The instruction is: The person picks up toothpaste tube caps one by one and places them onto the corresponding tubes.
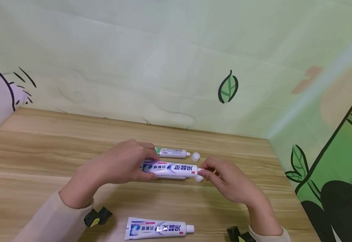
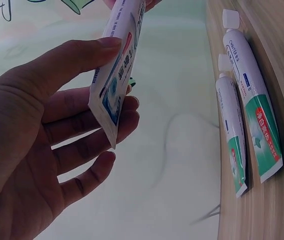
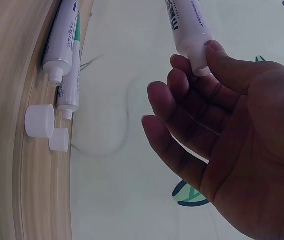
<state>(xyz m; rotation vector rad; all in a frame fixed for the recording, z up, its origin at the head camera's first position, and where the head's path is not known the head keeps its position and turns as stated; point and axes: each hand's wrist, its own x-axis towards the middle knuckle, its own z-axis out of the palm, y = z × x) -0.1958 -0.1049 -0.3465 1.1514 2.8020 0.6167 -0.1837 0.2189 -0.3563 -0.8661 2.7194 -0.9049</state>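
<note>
My left hand [image 1: 118, 163] grips the flat tail half of a white and blue toothpaste tube [image 1: 176, 169], thumb on one side and fingers on the other. At the tube's other end, my right hand [image 1: 228, 179] pinches the white cap [image 3: 198, 64] between thumb and fingertips. The tube is held above the table, lying across between both hands. In the right wrist view the cap still sits on the neck. Another blue and white toothpaste tube [image 1: 157, 230], capped, lies near the front edge of the head view.
Beyond the held tube, two uncapped green and white toothpaste tubes, a larger one [image 2: 252, 95] and a smaller one [image 2: 229, 115], lie side by side on the wooden table [image 1: 42, 148]. Near their necks are a larger loose cap [image 3: 39, 121] and a smaller one [image 3: 58, 140]. A printed wall cloth [image 1: 133, 67] rises behind.
</note>
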